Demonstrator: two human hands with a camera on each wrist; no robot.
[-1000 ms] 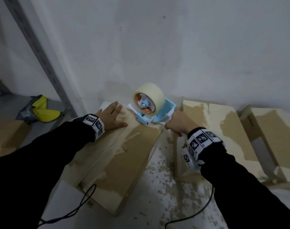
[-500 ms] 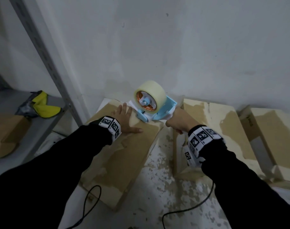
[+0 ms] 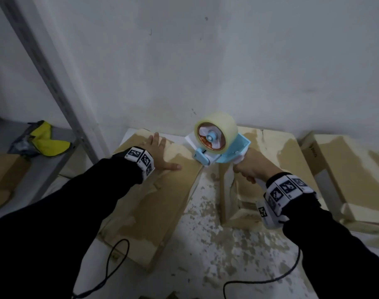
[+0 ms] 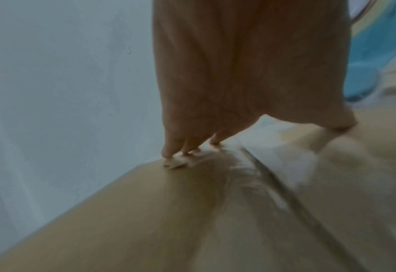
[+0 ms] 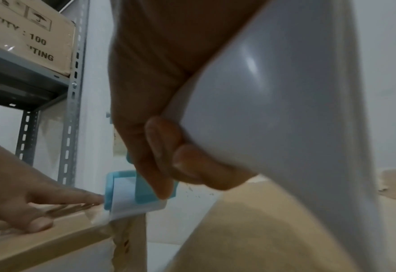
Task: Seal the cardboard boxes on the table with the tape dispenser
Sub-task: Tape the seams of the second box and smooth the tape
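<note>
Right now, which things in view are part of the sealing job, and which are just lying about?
In the job:
- tape dispenser, gripped by the right hand
- left cardboard box, pressed flat by the left hand
- middle cardboard box
- right cardboard box

Lying about:
- yellow cloth on the metal shelf
- printed carton on the rack

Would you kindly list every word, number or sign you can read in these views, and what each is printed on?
"NTITY : 100", cut off at left: carton on the shelf.
"TING", cut off: same carton.
Umbrella handling sign: same carton.
Dark print on the far right box: too blurred.
Square coded markers on the wristbands: no words.
</note>
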